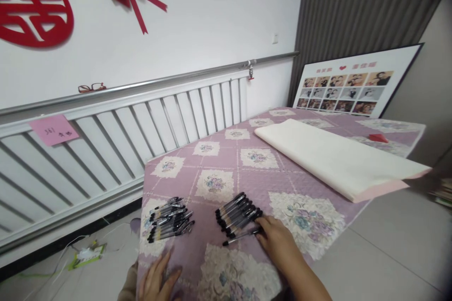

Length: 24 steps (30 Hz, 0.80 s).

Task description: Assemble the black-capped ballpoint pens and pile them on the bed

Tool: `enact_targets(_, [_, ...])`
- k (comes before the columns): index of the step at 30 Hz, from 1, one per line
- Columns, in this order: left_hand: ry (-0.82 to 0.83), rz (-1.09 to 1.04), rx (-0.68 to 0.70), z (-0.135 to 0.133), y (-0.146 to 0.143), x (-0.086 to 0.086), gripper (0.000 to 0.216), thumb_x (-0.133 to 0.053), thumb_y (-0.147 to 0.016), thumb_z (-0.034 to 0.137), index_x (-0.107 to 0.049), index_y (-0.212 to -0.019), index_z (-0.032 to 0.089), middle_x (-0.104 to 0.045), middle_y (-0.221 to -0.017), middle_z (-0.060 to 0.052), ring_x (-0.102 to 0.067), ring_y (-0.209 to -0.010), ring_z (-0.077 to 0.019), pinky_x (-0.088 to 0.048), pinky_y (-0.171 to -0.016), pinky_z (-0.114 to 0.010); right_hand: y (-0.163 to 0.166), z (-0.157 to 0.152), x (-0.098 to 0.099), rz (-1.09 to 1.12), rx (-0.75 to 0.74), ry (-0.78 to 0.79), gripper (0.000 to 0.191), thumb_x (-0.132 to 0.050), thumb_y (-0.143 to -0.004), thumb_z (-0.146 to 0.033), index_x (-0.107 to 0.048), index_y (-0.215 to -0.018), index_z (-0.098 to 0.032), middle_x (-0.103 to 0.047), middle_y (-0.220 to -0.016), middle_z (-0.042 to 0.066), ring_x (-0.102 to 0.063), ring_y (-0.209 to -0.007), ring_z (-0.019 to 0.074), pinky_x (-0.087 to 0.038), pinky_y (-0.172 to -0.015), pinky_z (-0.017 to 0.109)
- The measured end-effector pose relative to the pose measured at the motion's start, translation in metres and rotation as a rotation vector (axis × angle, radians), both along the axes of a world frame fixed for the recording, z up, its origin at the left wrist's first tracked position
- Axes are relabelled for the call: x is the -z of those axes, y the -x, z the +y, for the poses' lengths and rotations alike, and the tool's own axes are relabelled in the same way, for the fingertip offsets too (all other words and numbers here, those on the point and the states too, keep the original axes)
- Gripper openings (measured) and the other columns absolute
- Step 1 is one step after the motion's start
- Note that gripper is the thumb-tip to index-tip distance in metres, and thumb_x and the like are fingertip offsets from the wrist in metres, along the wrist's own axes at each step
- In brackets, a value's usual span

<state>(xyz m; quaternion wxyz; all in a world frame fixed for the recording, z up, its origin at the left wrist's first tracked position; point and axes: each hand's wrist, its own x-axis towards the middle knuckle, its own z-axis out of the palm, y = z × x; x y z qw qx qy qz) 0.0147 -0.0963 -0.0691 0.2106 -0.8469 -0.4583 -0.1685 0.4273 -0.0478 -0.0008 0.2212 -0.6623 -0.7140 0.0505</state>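
Note:
On a purple floral bedspread (226, 160) lie two groups of black pens. A loose heap of several pens (169, 219) sits at the left near the bed's corner. A neater row of several pens (238, 211) lies in the middle. My right hand (277, 240) rests beside that row, its fingers closed on one black pen (242, 236) lying at the near end of the row. My left hand (157, 280) lies flat on the bedspread with fingers spread, holding nothing, a little below the loose heap.
A long folded cream cloth (339, 157) lies across the bed at the right. A framed photo board (353, 87) leans at the back. A white slatted headboard (123, 131) with a pink note (53, 129) and red glasses (92, 87) runs along the left. Cables lie on the floor (84, 254).

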Motion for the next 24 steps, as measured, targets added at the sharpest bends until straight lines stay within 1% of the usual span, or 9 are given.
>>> enact_targets(3, [0.021,-0.013,0.031,-0.001,0.000,-0.006,0.044,-0.061,-0.076,0.031,-0.058,-0.120,0.038,-0.052,-0.135,-0.006,-0.053,-0.118,-0.0304,-0.050,-0.085,-0.044,0.003,-0.005,-0.005,-0.065,-0.008,0.029,0.037,-0.057,-0.072,-0.014,-0.066,-0.106,-0.027,-0.064,-0.101,0.007,-0.058,-0.094,0.0264,-0.045,-0.079,0.037])
enact_targets(7, [0.062,-0.028,0.037,-0.006,-0.007,-0.020,0.045,-0.061,-0.078,0.030,-0.056,-0.122,0.037,-0.048,-0.140,-0.006,-0.050,-0.122,-0.0297,-0.050,-0.089,-0.045,0.010,-0.011,-0.014,-0.109,-0.016,0.059,0.031,-0.055,-0.075,-0.012,-0.068,-0.099,-0.027,-0.063,-0.098,0.008,-0.057,-0.094,0.0280,-0.045,-0.079,0.040])
enact_targets(9, [0.064,-0.029,0.035,-0.008,-0.009,-0.025,0.047,-0.061,-0.078,0.028,-0.055,-0.124,0.036,-0.047,-0.141,-0.007,-0.049,-0.123,-0.0297,-0.049,-0.091,-0.045,0.016,-0.013,-0.016,-0.053,-0.101,0.055,0.028,-0.054,-0.077,-0.011,-0.067,-0.097,-0.025,-0.063,-0.097,0.008,-0.058,-0.094,0.0266,-0.046,-0.079,0.038])
enact_targets(11, [0.067,-0.036,0.043,-0.010,-0.010,-0.027,0.050,-0.060,-0.079,0.027,-0.051,-0.128,0.034,-0.046,-0.141,-0.008,-0.047,-0.125,-0.0300,-0.048,-0.093,-0.045,0.025,-0.016,-0.018,0.054,-0.234,0.033,0.026,-0.052,-0.081,-0.011,-0.065,-0.099,-0.024,-0.063,-0.099,0.008,-0.058,-0.095,0.0239,-0.047,-0.081,0.035])
enact_targets(13, [0.083,-0.065,0.041,-0.011,-0.011,-0.026,0.055,-0.059,-0.080,0.026,-0.046,-0.133,0.032,-0.044,-0.143,-0.008,-0.044,-0.128,-0.0301,-0.047,-0.094,-0.046,0.040,-0.019,-0.019,0.142,-0.343,0.013,0.023,-0.050,-0.084,-0.013,-0.063,-0.099,-0.024,-0.063,-0.101,0.007,-0.059,-0.096,0.0218,-0.048,-0.082,0.032])
enact_targets(14, [0.096,-0.086,0.036,-0.012,-0.013,-0.025,0.059,-0.059,-0.080,0.025,-0.043,-0.136,0.032,-0.042,-0.144,-0.008,-0.043,-0.129,-0.0299,-0.047,-0.095,-0.045,0.050,-0.021,-0.019,0.156,-0.370,0.012,0.021,-0.050,-0.085,-0.014,-0.063,-0.098,-0.024,-0.064,-0.099,0.006,-0.059,-0.095,0.0218,-0.048,-0.082,0.032])
enact_targets(18, [0.139,-0.181,0.013,-0.014,-0.033,-0.022,0.071,-0.056,-0.077,0.016,-0.032,-0.143,0.028,-0.040,-0.145,-0.009,-0.039,-0.131,-0.0301,-0.045,-0.098,-0.047,0.092,-0.027,-0.020,0.082,-0.431,0.057,0.013,-0.056,-0.083,-0.015,-0.063,-0.091,-0.022,-0.066,-0.090,0.005,-0.061,-0.089,0.0232,-0.048,-0.078,0.035])
enact_targets(21, [0.150,-0.242,0.007,-0.011,-0.052,-0.025,0.069,-0.052,-0.078,0.009,-0.034,-0.142,0.027,-0.040,-0.145,-0.010,-0.037,-0.132,-0.0302,-0.042,-0.100,-0.051,0.116,-0.027,-0.019,0.059,-0.500,0.059,0.012,-0.057,-0.083,-0.015,-0.062,-0.090,-0.022,-0.067,-0.091,0.004,-0.061,-0.088,0.0221,-0.047,-0.077,0.034])
enact_targets(24, [0.162,-0.295,0.007,-0.006,-0.063,-0.032,0.061,-0.047,-0.079,0.008,-0.041,-0.137,0.026,-0.050,-0.135,-0.009,-0.043,-0.127,-0.0279,-0.040,-0.101,-0.053,0.131,-0.025,-0.016,0.049,-0.542,0.053,0.010,-0.057,-0.083,-0.015,-0.062,-0.089,-0.022,-0.067,-0.091,0.004,-0.061,-0.087,0.0220,-0.046,-0.076,0.033])
